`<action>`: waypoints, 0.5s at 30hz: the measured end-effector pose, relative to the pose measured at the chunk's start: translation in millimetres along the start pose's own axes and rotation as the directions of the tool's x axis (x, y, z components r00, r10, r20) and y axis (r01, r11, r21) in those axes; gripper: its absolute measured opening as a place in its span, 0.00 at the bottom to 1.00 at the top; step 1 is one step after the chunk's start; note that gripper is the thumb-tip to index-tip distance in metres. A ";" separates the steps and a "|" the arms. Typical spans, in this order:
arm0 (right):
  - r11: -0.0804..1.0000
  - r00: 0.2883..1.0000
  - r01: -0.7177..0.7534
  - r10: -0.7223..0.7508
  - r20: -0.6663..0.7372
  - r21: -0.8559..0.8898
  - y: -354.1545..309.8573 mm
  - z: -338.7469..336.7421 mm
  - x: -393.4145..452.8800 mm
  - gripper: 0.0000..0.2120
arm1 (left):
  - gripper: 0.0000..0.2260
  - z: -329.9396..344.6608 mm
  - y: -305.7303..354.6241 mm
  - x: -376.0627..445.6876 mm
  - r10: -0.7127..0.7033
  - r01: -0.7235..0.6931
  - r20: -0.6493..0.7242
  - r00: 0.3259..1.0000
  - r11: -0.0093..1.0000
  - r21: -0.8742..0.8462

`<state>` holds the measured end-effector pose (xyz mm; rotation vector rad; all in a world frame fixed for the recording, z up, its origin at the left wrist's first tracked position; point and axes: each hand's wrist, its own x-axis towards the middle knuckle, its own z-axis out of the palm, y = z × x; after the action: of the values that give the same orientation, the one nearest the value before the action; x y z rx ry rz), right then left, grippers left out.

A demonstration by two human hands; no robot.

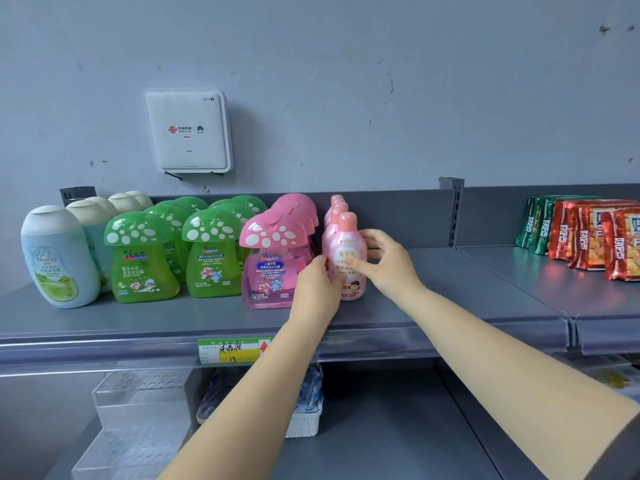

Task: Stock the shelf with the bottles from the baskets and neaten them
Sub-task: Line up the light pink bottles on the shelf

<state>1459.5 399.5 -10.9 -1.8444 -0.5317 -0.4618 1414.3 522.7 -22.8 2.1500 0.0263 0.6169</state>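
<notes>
The shelf (pixel 138 317) already carries rows running front to back: pale blue bottles (pixel 59 258) at the far left, green mushroom-capped bottles (pixel 142 258) next, then pink mushroom-capped bottles (pixel 273 261), so this looks like the neatening step near the end of stocking. The left hand (pixel 317 285) presses its fingertips on the front pink bottle (pixel 346 258) from about eight o'clock; the right hand (pixel 384 261) pinches it from three o'clock, thumb across the label. The bottle stands upright at the front of its row, long axis vertical, cap at twelve o'clock, label facing the camera. The next move probably calls for a small twist to square it; the rear bottles are mostly hidden.
</notes>
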 end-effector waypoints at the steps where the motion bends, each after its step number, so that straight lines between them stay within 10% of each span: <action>1: 1.000 1.000 -0.004 0.004 0.004 -0.005 0.4 -0.2 0.5 0.23 | 0.16 0.3 -0.5 -0.2 0.002 -0.002 -0.002 1.000 1.000 0.002; 10: 0.992 1.000 0.018 -0.015 0.018 -0.129 -9.4 -12.7 -2.6 0.30 | 0.16 -11.0 7.5 -9.2 0.050 -0.051 -0.074 0.996 0.999 -0.007; 15: 0.931 0.975 0.175 -0.208 -0.073 -0.319 -26.3 -49.9 -20.6 0.12 | 0.14 -19.2 28.7 -26.5 0.232 -0.214 -0.115 0.966 0.965 0.150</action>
<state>1424.8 357.1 13.8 -2.0626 -0.5955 -0.8106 1377.0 513.2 -2.6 2.2587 -0.1069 0.9112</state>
